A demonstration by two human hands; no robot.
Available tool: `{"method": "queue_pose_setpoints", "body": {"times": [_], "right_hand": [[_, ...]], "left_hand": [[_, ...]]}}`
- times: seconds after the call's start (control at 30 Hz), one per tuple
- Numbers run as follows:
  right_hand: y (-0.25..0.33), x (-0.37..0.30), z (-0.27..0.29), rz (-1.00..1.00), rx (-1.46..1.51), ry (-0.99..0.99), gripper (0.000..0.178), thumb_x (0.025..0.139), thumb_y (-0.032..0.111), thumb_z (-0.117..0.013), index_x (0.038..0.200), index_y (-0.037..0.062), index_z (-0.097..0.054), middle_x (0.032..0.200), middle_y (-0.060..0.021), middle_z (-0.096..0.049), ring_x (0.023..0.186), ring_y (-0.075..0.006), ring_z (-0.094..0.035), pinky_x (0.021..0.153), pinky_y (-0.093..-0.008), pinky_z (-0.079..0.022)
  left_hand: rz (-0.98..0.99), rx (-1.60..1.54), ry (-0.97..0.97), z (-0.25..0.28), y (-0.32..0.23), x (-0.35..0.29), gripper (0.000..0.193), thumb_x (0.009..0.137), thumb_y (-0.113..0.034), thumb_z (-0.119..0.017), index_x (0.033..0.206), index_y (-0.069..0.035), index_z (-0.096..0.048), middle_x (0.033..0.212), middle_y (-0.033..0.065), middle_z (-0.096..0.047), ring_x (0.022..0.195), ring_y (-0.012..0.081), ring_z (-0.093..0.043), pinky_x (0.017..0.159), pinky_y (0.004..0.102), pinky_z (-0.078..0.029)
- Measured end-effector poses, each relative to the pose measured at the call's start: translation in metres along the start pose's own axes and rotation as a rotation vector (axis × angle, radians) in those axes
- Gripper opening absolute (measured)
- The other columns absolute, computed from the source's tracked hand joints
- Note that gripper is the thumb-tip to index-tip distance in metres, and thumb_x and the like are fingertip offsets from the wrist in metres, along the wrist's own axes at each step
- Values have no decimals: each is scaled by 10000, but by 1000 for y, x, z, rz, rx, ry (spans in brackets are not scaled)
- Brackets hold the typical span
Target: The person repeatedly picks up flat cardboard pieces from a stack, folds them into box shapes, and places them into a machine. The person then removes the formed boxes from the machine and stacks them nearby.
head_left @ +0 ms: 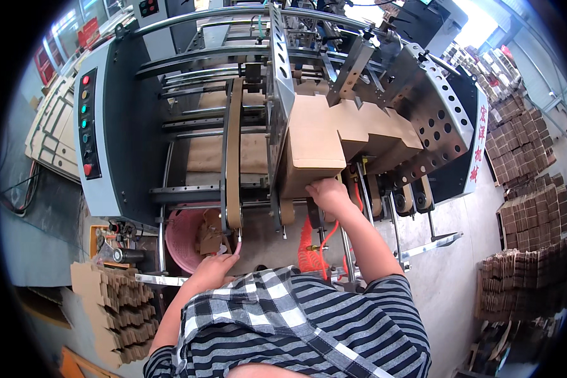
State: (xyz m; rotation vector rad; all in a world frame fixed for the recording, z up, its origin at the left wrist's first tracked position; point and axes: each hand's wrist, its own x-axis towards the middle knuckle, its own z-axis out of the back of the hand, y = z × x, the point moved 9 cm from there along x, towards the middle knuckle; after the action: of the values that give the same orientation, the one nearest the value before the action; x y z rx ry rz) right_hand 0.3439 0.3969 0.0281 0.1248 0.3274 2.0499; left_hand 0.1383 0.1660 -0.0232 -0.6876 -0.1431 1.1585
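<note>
A stack of brown cardboard blanks with notched edges stands in the feeding bay of a machine, between upright metal plates. My right hand is at the lower front edge of this stack, its fingers curled in against the cardboard and partly hidden. Lower and to the left, my left hand hangs over the machine's front, with one finger stretched up by the tip of a thin metal rod. Nothing shows in that hand. Just above the rod runs a tan conveyor belt.
A control panel with coloured buttons lines the machine's left side. Below it sit a pink basket holding cardboard scraps and a pile of cardboard blanks. An orange coiled hose hangs at the front. Bundled cardboard stacks stand along the right.
</note>
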Motion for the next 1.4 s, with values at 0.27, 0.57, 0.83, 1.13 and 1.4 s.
{"method": "queue_pose_setpoints", "body": {"times": [0.27, 0.57, 0.83, 1.13, 1.4], "right_hand": [[26, -11, 42, -23, 85, -32, 326, 856, 321, -524, 748, 49, -666, 745, -166, -640, 763, -356, -617, 680, -447, -498], [30, -13, 79, -25, 201, -30, 300, 839, 306, -559, 731, 45, -662, 721, -160, -635, 749, -342, -618, 690, -434, -493], [-3, -30, 89, -92, 134, 44, 246, 758, 262, -606, 748, 24, -668, 722, -154, -638, 714, -328, -620, 675, -391, -498], [-110, 53, 44, -220, 27, -76, 249, 791, 238, -540, 829, 35, -680, 884, -193, -645, 858, -370, -614, 762, -449, -498], [-131, 27, 55, -353, 151, -178, 247, 769, 214, -547, 868, 34, -682, 910, -215, -640, 906, -356, -615, 795, -424, -500]], "left_hand": [[-18, 33, 15, 2, -1, 4, 606, 712, -209, -717, 1235, -27, -472, 1166, 160, -560, 1028, 342, -555, 875, 428, -440], [-60, 61, -10, 1, -1, 10, 598, 717, -210, -712, 1232, -24, -471, 1096, 162, -575, 959, 350, -576, 827, 428, -462], [-27, 34, -2, -9, 10, 5, 600, 722, -213, -706, 1242, -37, -465, 1099, 192, -568, 975, 387, -559, 842, 441, -455], [-4, -58, 48, -22, 19, 14, 601, 720, -218, -701, 1252, -47, -478, 1159, 213, -556, 1017, 401, -549, 872, 442, -444], [-12, -25, 41, -24, 21, 10, 596, 728, -226, -699, 1256, -58, -477, 1169, 206, -553, 1049, 385, -540, 876, 437, -444]]}}
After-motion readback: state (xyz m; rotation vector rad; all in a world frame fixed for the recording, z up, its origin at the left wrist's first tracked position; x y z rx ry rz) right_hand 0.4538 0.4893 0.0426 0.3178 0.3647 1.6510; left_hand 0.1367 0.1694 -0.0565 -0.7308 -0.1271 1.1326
